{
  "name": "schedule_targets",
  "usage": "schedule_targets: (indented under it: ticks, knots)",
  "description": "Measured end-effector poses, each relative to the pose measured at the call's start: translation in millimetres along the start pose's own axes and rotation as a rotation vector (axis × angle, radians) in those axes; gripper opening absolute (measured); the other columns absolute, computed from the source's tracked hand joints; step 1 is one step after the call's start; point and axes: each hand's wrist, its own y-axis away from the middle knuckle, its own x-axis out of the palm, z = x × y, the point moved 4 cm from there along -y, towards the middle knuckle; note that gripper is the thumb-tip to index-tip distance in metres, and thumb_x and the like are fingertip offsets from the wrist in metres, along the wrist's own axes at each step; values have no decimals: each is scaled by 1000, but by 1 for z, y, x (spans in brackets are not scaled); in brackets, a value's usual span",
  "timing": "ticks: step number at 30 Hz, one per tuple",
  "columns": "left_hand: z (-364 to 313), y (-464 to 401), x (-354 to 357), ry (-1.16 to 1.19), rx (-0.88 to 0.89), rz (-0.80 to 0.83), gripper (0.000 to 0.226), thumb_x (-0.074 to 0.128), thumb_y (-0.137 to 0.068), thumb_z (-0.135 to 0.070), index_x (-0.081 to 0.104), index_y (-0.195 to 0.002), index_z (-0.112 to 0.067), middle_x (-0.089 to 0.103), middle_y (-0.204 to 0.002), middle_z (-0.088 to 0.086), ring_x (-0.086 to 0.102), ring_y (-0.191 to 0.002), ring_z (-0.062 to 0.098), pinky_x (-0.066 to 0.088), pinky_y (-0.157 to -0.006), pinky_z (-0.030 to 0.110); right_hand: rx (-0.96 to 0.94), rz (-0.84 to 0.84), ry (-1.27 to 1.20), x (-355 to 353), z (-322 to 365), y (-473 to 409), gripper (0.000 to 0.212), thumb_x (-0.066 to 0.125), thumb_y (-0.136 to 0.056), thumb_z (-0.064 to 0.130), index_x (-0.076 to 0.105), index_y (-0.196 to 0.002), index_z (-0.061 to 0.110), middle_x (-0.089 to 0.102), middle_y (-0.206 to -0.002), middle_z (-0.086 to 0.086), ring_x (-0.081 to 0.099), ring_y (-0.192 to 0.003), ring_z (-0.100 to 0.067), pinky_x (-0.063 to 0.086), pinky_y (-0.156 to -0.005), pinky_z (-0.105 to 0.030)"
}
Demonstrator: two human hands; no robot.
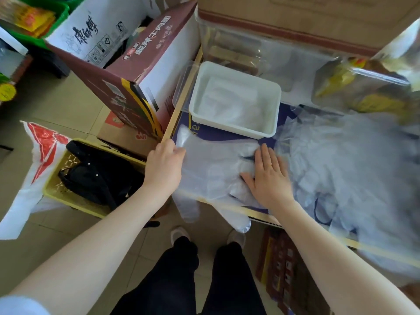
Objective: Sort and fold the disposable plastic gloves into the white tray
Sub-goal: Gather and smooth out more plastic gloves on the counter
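A clear plastic glove (213, 169) lies spread flat on the dark counter top, its fingers hanging over the near edge. My left hand (164, 162) pinches the glove's left edge at the counter's corner. My right hand (268, 176) presses flat on the glove's right side, fingers straight. Behind the glove stands the white tray (271, 123) with folded gloves (231, 103) inside. A large loose heap of gloves (345, 169) covers the counter to the right.
A clear lid (181, 87) leans left of the tray. Cardboard boxes (136, 64) crowd the left and back. On the floor sit a yellow basket (54, 192) with a black bag and a red-and-white plastic bag (38, 155). Packaged goods (363, 87) stand at right.
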Motion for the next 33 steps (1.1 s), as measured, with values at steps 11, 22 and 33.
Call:
schedule_targets:
  ticks: [11, 22, 33]
  knots:
    - [-112, -1, 1, 299, 366, -83, 19, 54, -76, -8, 69, -87, -4, 61, -113, 20, 60, -94, 41, 51, -76, 45, 406, -157, -269, -14, -138, 23, 57, 53, -91, 34, 38, -135, 1, 34, -144, -19, 32, -128, -39, 29, -104, -45]
    - [-231, -39, 1, 1280, -69, 332, 26, 48, -95, -38, 58, -111, -20, 61, -112, -3, 56, -110, 13, 41, -100, 29, 230, -579, -867, -53, -179, 35, 12, 62, -87, 11, 62, -76, 15, 60, -89, -6, 50, -69, -7, 37, -63, -14]
    - [-247, -52, -11, 1396, -148, 204, 17, 50, -94, -3, 63, -87, -13, 68, -81, 2, 67, -63, 2, 54, -60, 16, -80, -398, -395, -29, -166, 57, 37, 44, -91, 40, 69, -89, 12, 65, -104, -7, 57, -99, -31, 41, -85, -35]
